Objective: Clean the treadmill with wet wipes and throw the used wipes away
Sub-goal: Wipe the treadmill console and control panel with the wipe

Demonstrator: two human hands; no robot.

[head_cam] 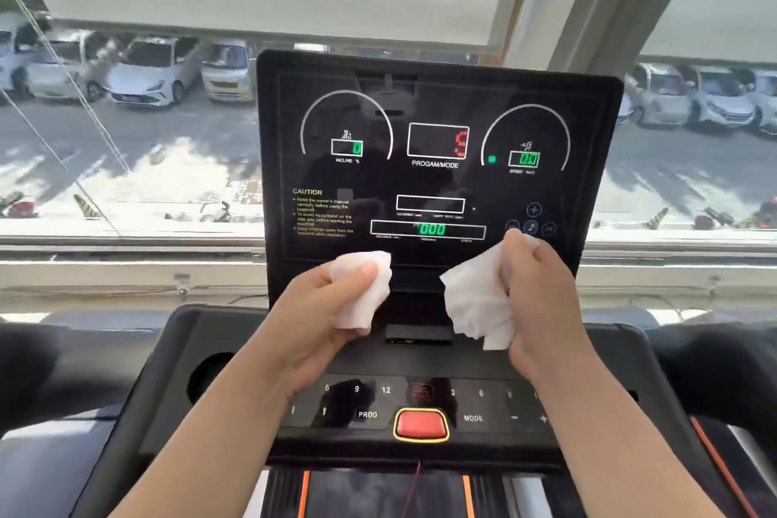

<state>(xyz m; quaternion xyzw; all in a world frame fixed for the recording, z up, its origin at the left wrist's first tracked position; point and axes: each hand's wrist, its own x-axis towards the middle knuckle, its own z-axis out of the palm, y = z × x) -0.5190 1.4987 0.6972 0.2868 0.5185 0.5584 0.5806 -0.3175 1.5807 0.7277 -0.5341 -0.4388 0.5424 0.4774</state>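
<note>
Left fingers (366, 270): thumb flat on the face of a folded wipe, the rest curled behind it, so the left wipe (365, 301) is pinched, not spread. Right fingers (520, 247): curled tight round the top of a second wipe. The right wipe (475, 301) is bunched and crumpled, its loose end hanging down toward the centre. Left hand (309, 322) and right hand (546, 301) are raised side by side and well apart, both level with the bottom edge of the display panel (437, 177). The left one sits just left of centre, the right one near the bottom right corner by the small round icons. Cannot tell whether either wipe touches the glass or hangs just in front of it. The panel is lit, with green zeros and a red figure in the middle box. Below the wrists is the key panel (475, 418) with the red stop button (420, 425) at its near edge, and a cup well (208, 374) at the console's left side. A thin red cord (414, 488) drops from the near edge toward the belt. Beyond the treadmill (656, 391) there is a window (126, 189) with parked cars (151, 74) outside. Judgement: this is the wiping step, early, starting at the display, and no bin is in view. The next move calls for flattening each wipe against the glass and sweeping across and upward with light, even pressure. It should keep clear of the touch icons and the stop button so nothing is triggered. The right wipe likely needs opening out first, since a crumpled wad covers little.
</note>
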